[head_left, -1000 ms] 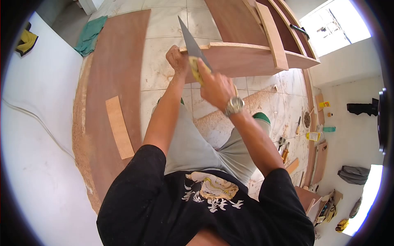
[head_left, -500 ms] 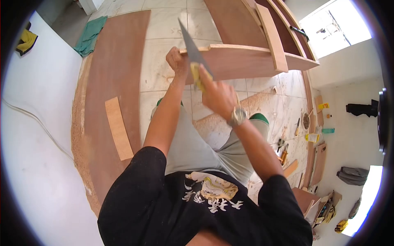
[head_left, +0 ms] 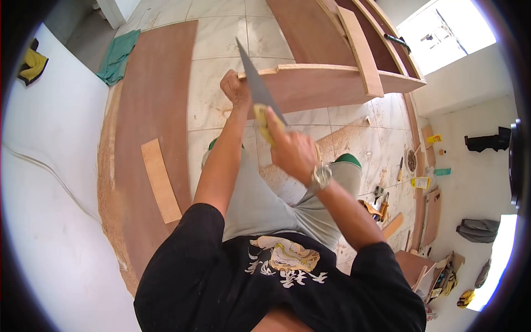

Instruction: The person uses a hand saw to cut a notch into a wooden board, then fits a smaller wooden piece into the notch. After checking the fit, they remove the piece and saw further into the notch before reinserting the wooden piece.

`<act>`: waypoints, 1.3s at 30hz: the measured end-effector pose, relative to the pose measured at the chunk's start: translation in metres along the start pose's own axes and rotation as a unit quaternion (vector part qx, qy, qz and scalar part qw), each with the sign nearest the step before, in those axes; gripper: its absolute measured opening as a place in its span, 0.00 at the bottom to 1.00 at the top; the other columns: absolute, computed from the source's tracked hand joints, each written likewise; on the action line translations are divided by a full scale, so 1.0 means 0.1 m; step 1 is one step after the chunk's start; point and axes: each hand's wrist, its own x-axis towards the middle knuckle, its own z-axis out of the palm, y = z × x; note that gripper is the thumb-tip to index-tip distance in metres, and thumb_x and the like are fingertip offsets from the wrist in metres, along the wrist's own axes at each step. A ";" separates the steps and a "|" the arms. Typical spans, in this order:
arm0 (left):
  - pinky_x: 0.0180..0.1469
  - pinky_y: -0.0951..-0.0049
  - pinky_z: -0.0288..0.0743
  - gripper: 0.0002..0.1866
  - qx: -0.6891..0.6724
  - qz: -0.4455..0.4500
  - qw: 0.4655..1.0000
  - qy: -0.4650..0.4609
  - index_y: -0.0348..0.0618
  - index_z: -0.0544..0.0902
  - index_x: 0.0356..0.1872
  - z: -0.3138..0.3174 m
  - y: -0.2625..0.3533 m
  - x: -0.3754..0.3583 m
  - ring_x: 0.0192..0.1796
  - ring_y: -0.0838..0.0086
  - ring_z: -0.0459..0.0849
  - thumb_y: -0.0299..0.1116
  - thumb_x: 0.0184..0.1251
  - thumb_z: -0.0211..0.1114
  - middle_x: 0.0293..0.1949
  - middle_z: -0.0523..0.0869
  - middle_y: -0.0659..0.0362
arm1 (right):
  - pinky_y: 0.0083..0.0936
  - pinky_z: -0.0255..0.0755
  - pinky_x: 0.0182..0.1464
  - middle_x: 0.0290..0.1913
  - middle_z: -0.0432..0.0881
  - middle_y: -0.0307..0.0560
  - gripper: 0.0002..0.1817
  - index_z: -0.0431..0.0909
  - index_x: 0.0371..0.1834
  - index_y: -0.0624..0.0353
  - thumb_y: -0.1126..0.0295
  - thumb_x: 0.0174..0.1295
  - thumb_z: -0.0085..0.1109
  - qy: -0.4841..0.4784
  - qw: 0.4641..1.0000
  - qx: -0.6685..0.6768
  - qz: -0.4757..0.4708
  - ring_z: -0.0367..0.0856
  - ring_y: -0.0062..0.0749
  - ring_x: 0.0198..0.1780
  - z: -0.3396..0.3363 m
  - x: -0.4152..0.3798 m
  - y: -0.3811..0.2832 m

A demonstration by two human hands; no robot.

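My right hand [head_left: 296, 156] is wrapped around the yellow handle of a handsaw [head_left: 256, 83]. The grey blade points away from me and crosses the near-left end of a long plywood board [head_left: 326, 87], which stands on edge. Just left of the blade, my left hand [head_left: 235, 88] grips that board's end, its fingers closed over the corner. Along the board's top edge there is a step close to the saw. Whether the teeth are inside a cut cannot be made out.
A wide plywood sheet [head_left: 152, 105] lies at left with a short wood strip [head_left: 161, 181] on it. A wooden frame [head_left: 381, 39] stands at the far right. Pliers [head_left: 384, 206] and other tools lie on the tiles at right. Sawdust streaks the floor; a green cloth [head_left: 119, 57] lies far left.
The handsaw has come back slightly towards me across the board's end. My left hand keeps its grip on the board. The whole view has shifted a little.
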 end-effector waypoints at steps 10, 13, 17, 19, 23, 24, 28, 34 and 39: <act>0.23 0.58 0.55 0.24 0.019 0.051 0.998 0.010 0.40 0.59 0.16 0.05 -0.08 0.04 0.19 0.56 0.60 0.31 0.57 0.68 0.16 0.61 0.52 | 0.54 0.79 0.30 0.28 0.86 0.60 0.42 0.60 0.80 0.54 0.73 0.58 0.59 -0.071 0.997 0.002 0.014 0.87 0.59 0.28 -0.18 -0.02 -0.06; 0.24 0.60 0.55 0.21 -0.074 -0.066 0.995 -0.017 0.40 0.58 0.17 -0.09 -0.11 -0.14 0.20 0.64 0.58 0.32 0.61 0.60 0.17 0.58 0.54 | 0.56 0.78 0.30 0.28 0.86 0.60 0.42 0.60 0.81 0.54 0.72 0.58 0.58 0.025 0.999 -0.029 0.018 0.87 0.59 0.28 0.01 0.33 0.17; 0.28 0.63 0.53 0.16 -0.203 -0.203 0.958 -0.023 0.42 0.57 0.18 -0.01 -0.05 -0.02 0.26 0.76 0.56 0.34 0.65 0.46 0.19 0.54 0.60 | 0.58 0.80 0.39 0.32 0.87 0.63 0.44 0.61 0.82 0.48 0.72 0.57 0.58 0.026 1.000 -0.008 0.016 0.86 0.66 0.35 -0.13 0.65 0.29; 0.29 0.63 0.52 0.16 -0.241 -0.233 0.942 -0.015 0.44 0.57 0.18 0.05 -0.20 -0.04 0.26 0.76 0.56 0.34 0.65 0.48 0.19 0.55 0.62 | 0.51 0.80 0.36 0.33 0.87 0.62 0.41 0.63 0.81 0.52 0.71 0.59 0.59 0.059 0.994 0.080 0.033 0.87 0.62 0.33 -0.28 0.30 0.24; 0.31 0.69 0.62 0.15 -0.219 -0.234 0.934 -0.160 0.45 0.70 0.21 -0.23 -0.16 0.14 0.26 0.75 0.65 0.37 0.69 0.49 0.21 0.67 0.66 | 0.35 0.77 0.29 0.28 0.85 0.48 0.32 0.69 0.76 0.59 0.71 0.67 0.60 0.157 0.913 0.366 0.088 0.84 0.39 0.25 -0.38 -0.76 0.23; 0.33 0.70 0.65 0.16 -0.248 -0.311 0.889 -0.225 0.44 0.76 0.24 -0.36 -0.07 0.27 0.27 0.74 0.69 0.38 0.70 0.49 0.22 0.72 0.66 | 0.30 0.76 0.28 0.25 0.82 0.42 0.26 0.73 0.72 0.61 0.69 0.71 0.61 0.182 0.864 0.458 0.106 0.80 0.30 0.22 -0.26 -0.96 0.30; 0.54 0.74 0.75 0.24 -0.298 -0.349 0.793 -0.401 0.37 0.85 0.54 -0.60 0.31 0.52 0.48 0.72 0.82 0.46 0.73 0.52 0.46 0.87 0.59 | 0.24 0.71 0.24 0.23 0.74 0.35 0.12 0.77 0.49 0.62 0.63 0.79 0.57 0.170 0.656 0.709 0.196 0.71 0.20 0.19 -0.09 -1.45 0.23; 0.67 0.69 0.71 0.23 -0.244 -0.277 0.814 -0.449 0.40 0.79 0.61 -0.74 0.38 0.38 0.58 0.75 0.80 0.32 0.66 0.70 0.53 0.86 0.57 | 0.35 0.87 0.32 0.27 0.75 0.39 0.10 0.75 0.46 0.60 0.63 0.79 0.56 0.098 0.553 0.785 0.262 0.75 0.23 0.23 0.07 -1.34 0.04; 0.55 0.72 0.81 0.26 -0.175 -0.202 0.864 -0.426 0.42 0.82 0.54 -0.66 0.28 0.31 0.49 0.77 0.86 0.37 0.58 0.83 0.47 0.90 0.60 | 0.35 0.87 0.31 0.27 0.72 0.37 0.10 0.73 0.48 0.59 0.63 0.78 0.56 0.111 0.491 0.795 0.337 0.75 0.22 0.25 -0.02 -1.39 -0.06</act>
